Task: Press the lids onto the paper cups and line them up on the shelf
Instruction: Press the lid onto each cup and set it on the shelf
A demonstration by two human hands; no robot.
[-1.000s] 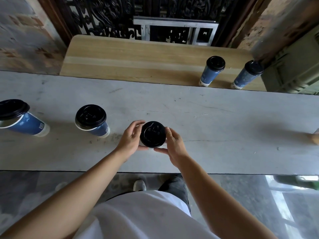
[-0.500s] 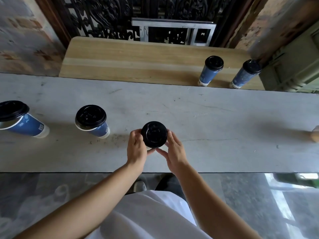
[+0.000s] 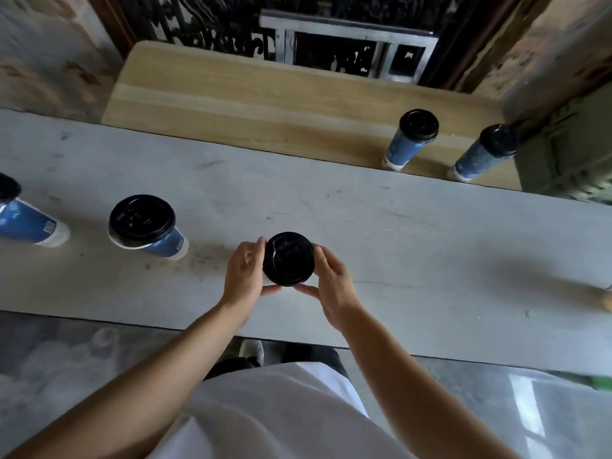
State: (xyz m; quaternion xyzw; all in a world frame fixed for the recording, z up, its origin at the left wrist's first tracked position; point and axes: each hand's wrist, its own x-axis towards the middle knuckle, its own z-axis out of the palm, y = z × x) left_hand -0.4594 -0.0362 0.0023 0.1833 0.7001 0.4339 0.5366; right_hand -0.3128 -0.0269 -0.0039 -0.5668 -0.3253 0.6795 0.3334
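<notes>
The grey table [image 3: 430, 246] runs left to right across the view, and past its far edge lies the wooden shelf [image 3: 265, 104], where two lidded cups [image 3: 412, 139] [image 3: 485, 150] already stand upright side by side at the right end. So the shelf lies straight ahead and somewhat to the right of the hands, and the free space in the row is to the left of those two cups.

On the table, to the left, stand a lidded blue cup [image 3: 145, 225] and another cup [image 3: 26, 220] at the frame edge; on both, the lids look seated only loosely, though I cannot be sure.

At the near middle of the table, one cup stands upright, seen from straight above, so only its black lid [image 3: 288, 259] shows. The left hand [image 3: 245, 276] and the right hand [image 3: 331, 283] curl around it from either side, fingers and thumbs touching the lid's rim, half closed on it. Both hands are equally near. Judging by this grip, the lid is being pressed down all round.
</notes>
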